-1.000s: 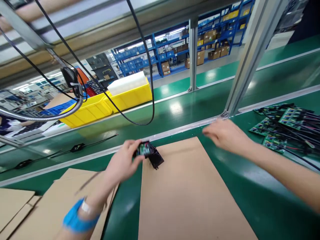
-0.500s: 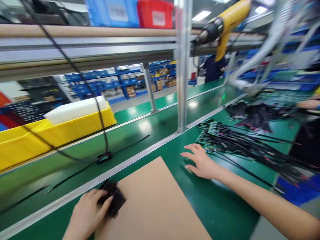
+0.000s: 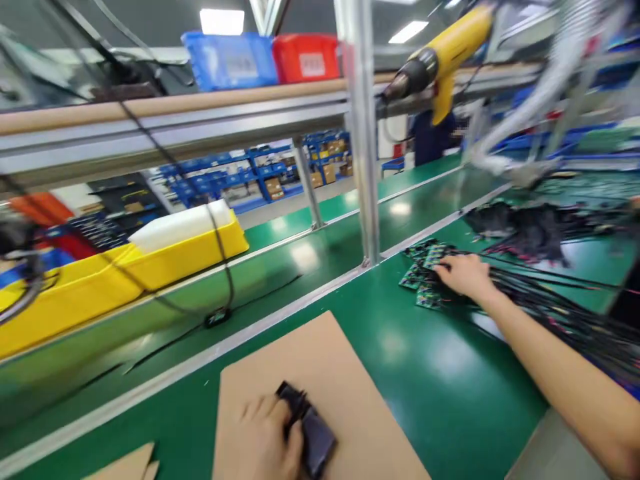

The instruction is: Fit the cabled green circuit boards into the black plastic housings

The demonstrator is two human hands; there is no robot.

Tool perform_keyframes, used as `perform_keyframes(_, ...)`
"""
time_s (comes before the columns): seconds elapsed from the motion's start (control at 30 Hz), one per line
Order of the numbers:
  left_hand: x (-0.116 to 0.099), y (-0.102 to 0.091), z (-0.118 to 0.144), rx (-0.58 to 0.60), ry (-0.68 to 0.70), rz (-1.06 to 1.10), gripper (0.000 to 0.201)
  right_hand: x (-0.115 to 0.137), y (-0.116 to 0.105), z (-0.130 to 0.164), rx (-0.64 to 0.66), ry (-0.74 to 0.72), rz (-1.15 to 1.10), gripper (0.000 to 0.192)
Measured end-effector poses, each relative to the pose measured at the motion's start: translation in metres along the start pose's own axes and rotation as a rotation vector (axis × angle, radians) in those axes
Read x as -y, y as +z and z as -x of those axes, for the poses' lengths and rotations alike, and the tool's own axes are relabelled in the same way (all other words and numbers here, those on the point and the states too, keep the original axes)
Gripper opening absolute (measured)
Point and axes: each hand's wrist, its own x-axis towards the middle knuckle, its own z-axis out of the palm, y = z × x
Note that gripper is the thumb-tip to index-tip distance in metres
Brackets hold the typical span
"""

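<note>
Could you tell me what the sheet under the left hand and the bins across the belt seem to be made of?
The sheet under the left hand looks like brown cardboard: matte, flat, with cut edges. The yellow bins look like moulded plastic: a uniform bright colour with a smooth, slightly glossy wall.

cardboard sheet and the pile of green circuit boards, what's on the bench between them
Nothing: the head view shows only bare green bench top between the cardboard sheet and the circuit boards.
</note>
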Motion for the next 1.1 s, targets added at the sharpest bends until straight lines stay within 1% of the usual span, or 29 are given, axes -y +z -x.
perform_keyframes(0.03,-0.011,-0.003,0.002,-0.001,0.008,0.040,0.019,-0.001,0.005,-0.002,0.038,0.010,0.000,0.035)
perform_keyframes(0.1,-0.020,-0.007,0.006,0.018,0.008,0.100,0.019,-0.003,0.015,-0.007,0.068,0.050,0.009,0.036)
perform_keyframes(0.2,-0.016,-0.013,0.016,0.041,-0.020,0.110,0.017,-0.006,0.028,-0.014,0.066,0.098,0.006,0.030)
perform_keyframes(0.3,-0.012,-0.018,0.020,0.017,-0.031,0.104,0.015,-0.010,0.031,-0.015,-0.005,0.175,-0.003,0.031)
perform_keyframes(0.33,-0.013,-0.019,0.019,0.009,-0.008,0.120,0.022,-0.012,0.030,-0.014,-0.039,0.199,-0.007,0.034)
perform_keyframes(0.4,-0.018,-0.020,0.014,0.021,0.100,0.177,0.050,-0.015,0.027,-0.012,-0.100,0.229,-0.017,0.039)
perform_keyframes(0.43,-0.021,-0.020,0.011,0.045,0.169,0.209,0.060,-0.016,0.026,-0.010,-0.123,0.234,-0.023,0.040)
perform_keyframes(0.47,-0.025,-0.018,0.007,0.069,0.232,0.233,0.061,-0.016,0.025,-0.008,-0.139,0.233,-0.031,0.040)
perform_keyframes(0.5,-0.029,-0.016,0.005,0.086,0.275,0.245,0.052,-0.017,0.024,-0.006,-0.149,0.228,-0.039,0.039)
perform_keyframes(0.53,-0.032,-0.013,0.003,0.087,0.294,0.248,0.036,-0.016,0.024,-0.004,-0.155,0.223,-0.049,0.039)
perform_keyframes(0.57,-0.035,-0.009,0.003,0.080,0.295,0.244,0.018,-0.016,0.024,-0.003,-0.157,0.216,-0.060,0.038)
perform_keyframes(0.6,-0.037,-0.006,0.004,0.057,0.278,0.234,0.004,-0.016,0.024,-0.001,-0.159,0.210,-0.074,0.037)
perform_keyframes(0.67,-0.038,-0.001,0.009,-0.015,0.216,0.205,0.016,-0.014,0.024,0.001,-0.162,0.195,-0.107,0.037)
perform_keyframes(0.7,-0.038,0.000,0.012,-0.044,0.174,0.187,0.018,-0.014,0.024,0.001,-0.166,0.190,-0.126,0.037)
perform_keyframes(0.8,-0.030,0.000,0.017,-0.090,0.011,0.127,0.008,-0.010,0.022,0.002,-0.193,0.185,-0.194,0.035)
perform_keyframes(0.83,-0.026,0.001,0.018,-0.087,-0.036,0.111,0.009,-0.008,0.020,0.002,-0.214,0.190,-0.218,0.034)
perform_keyframes(0.9,-0.017,0.004,0.018,-0.096,-0.098,0.101,0.025,-0.005,0.010,0.003,-0.284,0.211,-0.263,0.034)
perform_keyframes(0.93,-0.012,0.007,0.018,-0.096,-0.099,0.110,0.028,-0.003,0.002,0.004,-0.333,0.222,-0.284,0.035)
perform_keyframes(0.97,-0.007,0.011,0.018,-0.082,-0.079,0.129,0.027,-0.002,-0.007,0.007,-0.388,0.227,-0.303,0.035)
perform_keyframes(1.03,0.002,0.018,0.019,-0.018,-0.026,0.173,0.017,0.003,-0.029,0.018,-0.494,0.197,-0.347,0.035)
perform_keyframes(1.1,0.007,0.021,0.020,0.046,-0.020,0.202,0.012,0.014,-0.052,0.038,-0.559,0.098,-0.400,0.032)
